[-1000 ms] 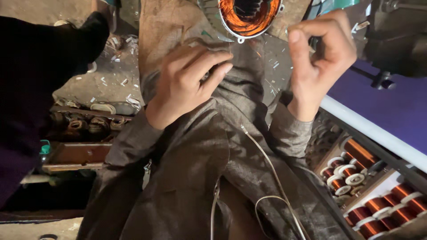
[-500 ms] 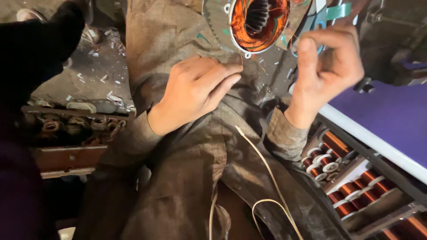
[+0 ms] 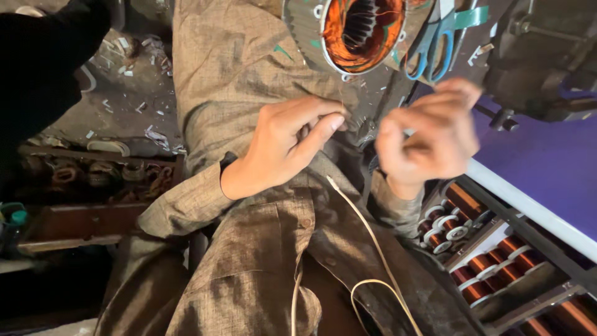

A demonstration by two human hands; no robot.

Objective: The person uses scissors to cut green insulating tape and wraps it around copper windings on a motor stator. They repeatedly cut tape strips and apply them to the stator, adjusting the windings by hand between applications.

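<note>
Below, a rack (image 3: 528, 264) holds copper wire spools (image 3: 476, 270) beside both hands (image 3: 357, 140).

I see a motor stator (image 3: 357, 31) at top centre: a round grey metal ring, its bore wound with orange-copper coils around dark slots, open face tilted toward me; a thin copper wire (image 3: 341, 93) runs down from its lower rim

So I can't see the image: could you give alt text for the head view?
Two bare hands, left hand and blurred right hand, work just below a motor stator wound with copper wire; scissors lie beside it, wire spools lower right.
</note>
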